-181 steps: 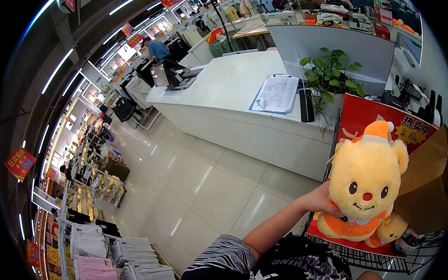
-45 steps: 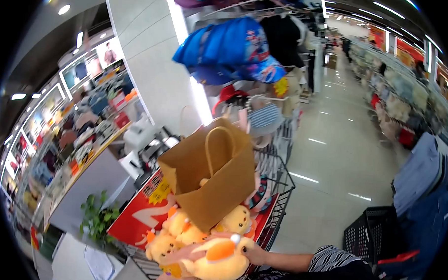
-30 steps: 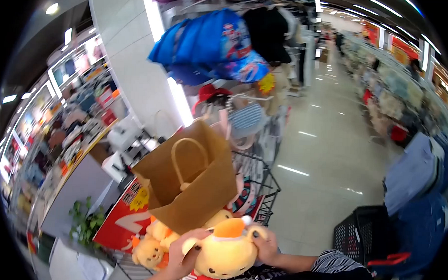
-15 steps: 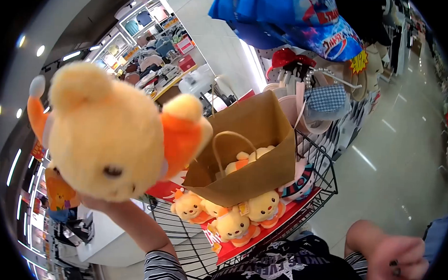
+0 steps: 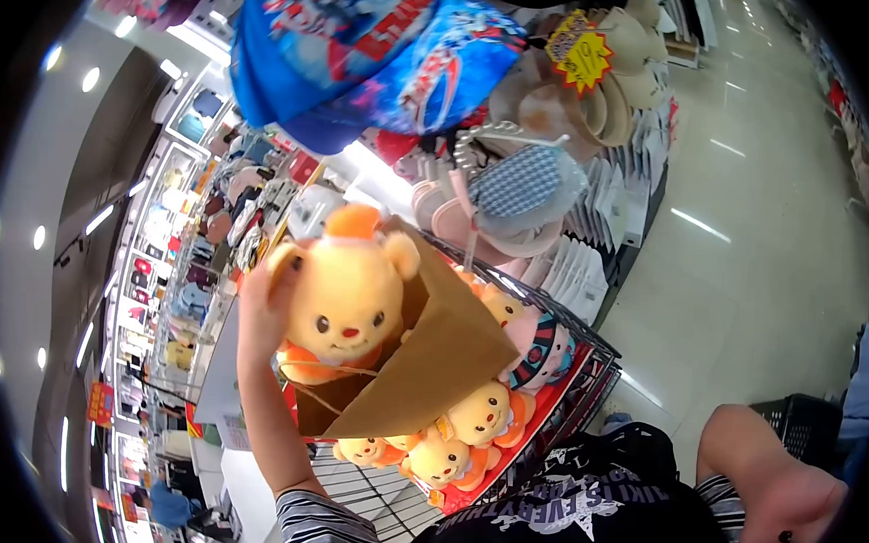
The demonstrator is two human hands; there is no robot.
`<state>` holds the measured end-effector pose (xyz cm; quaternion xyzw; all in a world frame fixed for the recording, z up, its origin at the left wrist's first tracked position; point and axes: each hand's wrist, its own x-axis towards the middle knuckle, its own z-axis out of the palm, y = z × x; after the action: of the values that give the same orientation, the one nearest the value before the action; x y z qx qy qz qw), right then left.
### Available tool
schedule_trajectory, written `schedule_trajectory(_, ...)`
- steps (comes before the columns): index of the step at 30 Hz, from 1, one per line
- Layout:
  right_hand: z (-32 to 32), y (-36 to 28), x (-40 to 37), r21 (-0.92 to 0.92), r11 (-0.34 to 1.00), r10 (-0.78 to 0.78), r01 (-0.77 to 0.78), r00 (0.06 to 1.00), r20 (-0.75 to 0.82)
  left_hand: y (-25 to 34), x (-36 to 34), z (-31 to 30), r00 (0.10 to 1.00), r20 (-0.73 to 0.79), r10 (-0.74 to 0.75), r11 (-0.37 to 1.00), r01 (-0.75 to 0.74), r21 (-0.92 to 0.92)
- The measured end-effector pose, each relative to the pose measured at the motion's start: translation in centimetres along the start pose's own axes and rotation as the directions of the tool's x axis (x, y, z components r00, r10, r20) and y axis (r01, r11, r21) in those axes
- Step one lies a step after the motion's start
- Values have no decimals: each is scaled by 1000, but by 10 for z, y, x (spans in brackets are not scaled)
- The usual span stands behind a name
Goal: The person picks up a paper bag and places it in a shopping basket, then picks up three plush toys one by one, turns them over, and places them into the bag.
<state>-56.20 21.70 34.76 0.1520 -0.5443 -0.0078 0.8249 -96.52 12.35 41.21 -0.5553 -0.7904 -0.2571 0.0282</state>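
Observation:
My left hand (image 5: 264, 299) is closed on the side of a yellow plush bear (image 5: 342, 311) with an orange hat and orange clothing, by its ear. The bear sits upright in the mouth of a brown paper bag (image 5: 461, 344), its lower part hidden behind the bag's edge and a twisted handle. Smaller-looking plush bears (image 5: 477, 414) in orange lie beneath and in front of the bag on a red surface (image 5: 544, 419) in a black wire basket (image 5: 593, 382). Low on the right, my right hand (image 5: 794, 519) is curled, with small dark spots on it; its contents are hidden.
Blue printed hats (image 5: 384, 59) hang above the basket, beside a checked blue bag (image 5: 528, 184) and a yellow price tag (image 5: 581, 52). White packs (image 5: 609, 196) stand on a rack. A tiled aisle (image 5: 703, 252) runs along the right; shop shelves line the left.
My left hand has brought the plush bear away from the camera, rightward and down to the bag, and turned it face-on. The bag has shifted and tilted; the view has swung right.

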Motion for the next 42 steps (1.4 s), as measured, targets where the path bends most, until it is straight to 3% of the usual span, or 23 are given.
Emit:
schedule_trajectory(3, -28, -4, 3, -79, 996, 54, -44, 990, 131, 0, 16, 31, 966, 256, -13, 999, 5, 34)
schedule_trajectory(6, -29, 1, -2, 52, 998, -28, 29, 999, -19, -11, 29, 56, 893, 447, -44, 999, 42, 15)
schedule_trajectory(8, -45, -5, 0, -254, 949, -192, 187, 981, 5, -37, 32, 74, 818, 572, -61, 978, 163, -129)
schedule_trajectory(9, -55, -5, 4, -261, 948, -186, 182, 982, 9, -26, 37, 74, 764, 633, -126, 989, 143, 25)
schedule_trajectory(11, -71, -6, 13, -380, 922, 66, 78, 933, 353, -40, 45, 84, 686, 691, -227, 973, 136, 184)
schedule_trajectory(12, -74, -4, 16, -381, 921, 47, 79, 949, 311, -41, 50, 92, 681, 697, -225, 974, 133, 184)
schedule_trajectory(14, -71, -1, 12, -413, 899, -84, 144, 983, 161, -44, 55, 104, 468, 818, -335, 922, -15, 386)
schedule_trajectory(15, -70, 0, 10, -443, 881, -126, 164, 985, 116, -54, 53, 109, 461, 819, -341, 920, -17, 392)
schedule_trajectory(17, -71, 1, 6, -494, 849, -179, 188, 982, 67, -86, 50, 129, 454, 885, -99, 991, -35, 129)
schedule_trajectory(18, -70, 1, 6, -514, 835, -196, 199, 979, 60, -104, 49, 139, 464, 874, -145, 986, 142, 88)
schedule_trajectory(19, -70, 2, 6, -534, 820, -210, 207, 976, 58, -110, 48, 145, 458, 877, -147, 985, 144, 90)
schedule_trajectory(21, -67, 6, 5, -575, 786, -238, 226, 970, 55, -118, 48, 152, 554, 832, 11, 1000, -21, 1)
schedule_trajectory(23, -56, 10, 3, -600, 765, -252, 236, 966, 58, -126, 46, 157, 559, 828, 32, 999, -33, -17)
schedule_trajectory(25, -37, 21, -3, -662, 715, -354, 225, 933, -66, -127, 48, 163, 567, 821, 72, 997, -53, -51)
schedule_trajectory(28, -41, 13, -5, -587, 775, -296, 234, 955, -10, -124, 50, 171, 555, 828, 80, 996, -11, -88)
schedule_trajectory(32, -41, 7, -6, -507, 838, -234, 201, 972, -3, -112, 44, 172, 532, 844, 64, 982, 119, -149)
schedule_trajectory(34, -42, 6, -7, -475, 862, -208, 176, 978, -15, -98, 42, 168, 502, 864, 34, 941, 274, -196)
schedule_trajectory(35, -42, 6, -7, -456, 875, -195, 166, 981, -17, -88, 41, 164, 479, 878, 13, 890, 394, -228)
schedule_trajectory(38, -36, 4, -10, -401, 907, -154, 127, 988, -35, -59, 42, 145, 349, 934, -71, 529, 807, -261)
schedule_trajectory(39, -34, 2, -10, -378, 919, -142, 116, 989, -41, -57, 43, 137, 357, 932, -64, 530, 803, -271)
schedule_trajectory(40, -34, 3, -9, -354, 929, -131, 107, 990, -45, -58, 33, 125, 591, 803, 72, 772, 477, -420)
schedule_trajectory(41, -34, 3, -9, -330, 939, -118, 96, 992, -49, -58, 49, 108, 441, 896, -44, 999, 19, 39)
schedule_trajectory(42, -30, 2, -12, -302, 950, -102, 80, 993, -55, -51, 46, 93, 459, 888, -32, 992, 124, -28)
